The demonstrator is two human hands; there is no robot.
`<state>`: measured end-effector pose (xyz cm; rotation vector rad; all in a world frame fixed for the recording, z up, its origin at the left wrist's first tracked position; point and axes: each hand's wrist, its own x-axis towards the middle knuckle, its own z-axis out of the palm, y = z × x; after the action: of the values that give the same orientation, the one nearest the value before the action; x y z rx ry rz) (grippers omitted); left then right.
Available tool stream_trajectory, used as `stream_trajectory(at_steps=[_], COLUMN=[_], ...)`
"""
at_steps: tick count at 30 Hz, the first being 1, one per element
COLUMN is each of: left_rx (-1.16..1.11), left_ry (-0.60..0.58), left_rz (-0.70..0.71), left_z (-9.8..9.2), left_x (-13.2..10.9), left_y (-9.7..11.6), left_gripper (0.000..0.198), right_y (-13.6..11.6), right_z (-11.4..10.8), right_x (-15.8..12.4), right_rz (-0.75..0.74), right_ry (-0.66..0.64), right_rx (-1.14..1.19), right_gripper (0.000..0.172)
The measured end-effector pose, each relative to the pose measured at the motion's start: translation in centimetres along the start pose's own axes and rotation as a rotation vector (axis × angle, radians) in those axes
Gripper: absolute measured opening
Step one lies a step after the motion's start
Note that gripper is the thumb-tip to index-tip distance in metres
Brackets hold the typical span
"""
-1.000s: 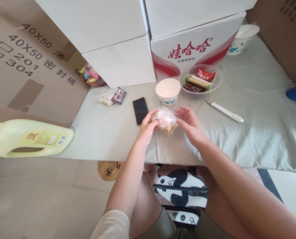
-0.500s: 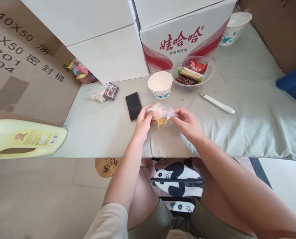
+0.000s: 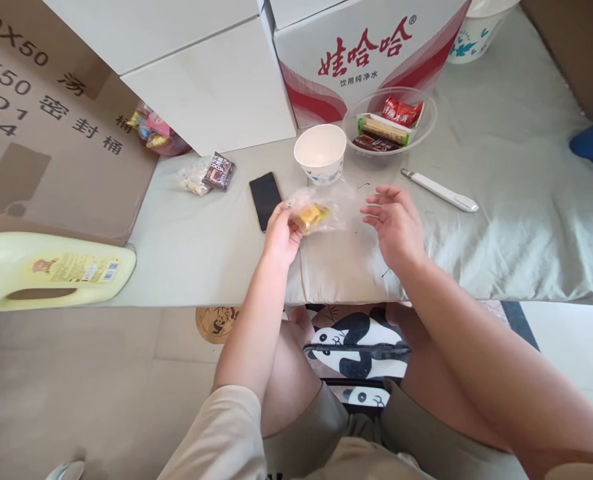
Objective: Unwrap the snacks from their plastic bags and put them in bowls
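Note:
My left hand (image 3: 281,232) pinches a clear plastic bag (image 3: 321,208) with a yellow-brown snack inside, held just above the pale cloth-covered surface (image 3: 201,247). To the right of the bag, my right hand (image 3: 395,223) hovers with its fingers spread and holds nothing. A white paper bowl (image 3: 320,153) stands right behind the bag. A black phone (image 3: 265,199) lies flat next to my left hand.
A clear bowl of wrapped snacks (image 3: 389,122) sits behind the paper bowl, a white knife (image 3: 440,191) to its right. Small snack packets (image 3: 209,176) lie at left. White boxes (image 3: 216,87), a red-printed carton (image 3: 366,53) and a yellow jug (image 3: 51,270) border the surface.
My right hand has let go of the bag and opened, drawing away to the right. The bag now hangs loose from my left hand, spread wider. The camera has tilted down.

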<state>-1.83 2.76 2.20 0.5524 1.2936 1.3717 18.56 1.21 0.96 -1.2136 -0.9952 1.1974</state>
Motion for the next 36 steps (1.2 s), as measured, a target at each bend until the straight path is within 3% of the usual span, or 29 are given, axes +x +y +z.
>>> stream_trajectory(at_steps=[4, 7, 9, 11, 14, 16, 19, 22, 26, 28, 32, 34, 36], left_rx=[-0.010, 0.159, 0.263, 0.340, 0.416, 0.419, 0.319, 0.216, 0.283, 0.267, 0.104, 0.014, -0.007], left_ry=[-0.054, -0.137, -0.180, -0.220, -0.313, -0.378, -0.478, -0.574, -0.551, -0.488, -0.319, -0.323, -0.395], left_rz=[-0.097, -0.021, 0.043, 0.105, 0.172, 0.179, 0.110, 0.014, 0.006, 0.017, 0.100, 0.046, -0.064], left_z=[-0.3, 0.0, 0.2, 0.3, 0.5, 0.6, 0.8, 0.7, 0.4, 0.3, 0.7, 1.5, 2.4], left_x=[-0.1, -0.8, -1.2, -1.5, -2.0, -2.3, -2.9, -3.5, -3.8, -3.6, -3.5, -4.0, -4.7], left_y=[0.3, -0.1, -0.5, -0.7, -0.8, -0.7, -0.5, -0.1, 0.7, 1.0, 1.0, 0.6, 0.0], left_gripper=[0.012, 0.023, 0.027, 0.030, 0.031, 0.029, 0.024, 0.036, 0.082, 0.092, 0.088, 0.080, 0.077], right_y=[0.1, -0.9, -1.4, -1.6, -1.4, -1.2, -1.0, -0.7, -0.8, -1.1, -1.8, -1.9, -1.8], right_z=[-0.2, 0.4, 0.8, 1.0, 1.0, 1.1, 1.1, 1.3, 1.5, 1.2, 0.3, 0.1, 0.1], right_x=[-0.6, -1.2, -1.4, -1.4, -1.3, -1.2, -1.2, -1.1, -1.1, -1.2, -1.7, -2.1, -2.5], right_rz=[-0.092, -0.253, -0.315, -0.302, -0.238, -0.275, -0.328, -0.173, 0.020, 0.074, 0.164, 0.162, 0.144], right_ry=[-0.268, -0.385, -0.371, -0.324, -0.260, -0.224, -0.163, -0.222, -0.268, -0.225, -0.279, -0.250, -0.134], right_rx=[-0.159, -0.219, -0.236, -0.255, -0.306, -0.352, -0.338, -0.192, -0.083, -0.070, -0.025, 0.012, 0.045], right_gripper=[0.057, 0.050, 0.031, 0.025, 0.035, 0.035, 0.040, 0.062, 0.056, 0.056, 0.054, 0.048, 0.049])
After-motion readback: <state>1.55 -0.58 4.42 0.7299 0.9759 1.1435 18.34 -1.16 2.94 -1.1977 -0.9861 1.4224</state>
